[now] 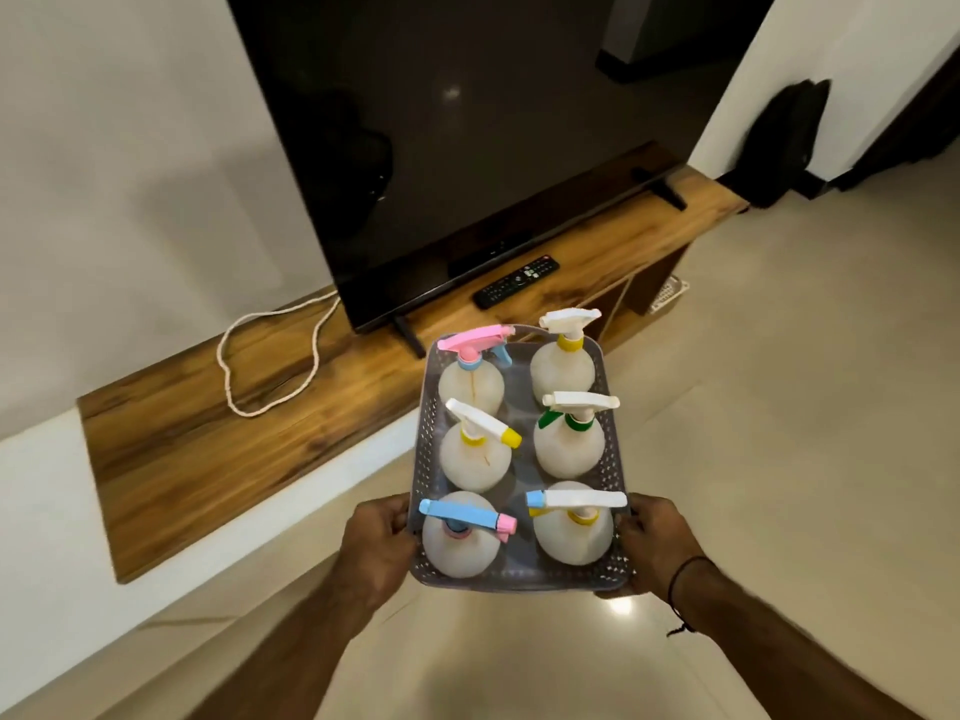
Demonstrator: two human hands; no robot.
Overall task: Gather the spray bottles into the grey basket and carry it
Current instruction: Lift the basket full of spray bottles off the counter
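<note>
The grey perforated basket (519,578) hangs in the air over the floor, in front of the wooden TV shelf. Several translucent white spray bottles stand upright in it in two rows: a pink-headed one (470,384) at the far left, a white-headed one (562,363) at the far right, and a blue-headed one (460,543) at the near left. My left hand (376,543) grips the basket's near left edge. My right hand (657,545) grips its near right edge.
A long wooden shelf (208,459) runs along the white wall on the left. On it stand a large black TV (467,137), a remote (517,280) and a looped white cable (270,366). A black bag (784,142) leans on the wall at the right. Glossy beige tiles (779,407) cover the floor.
</note>
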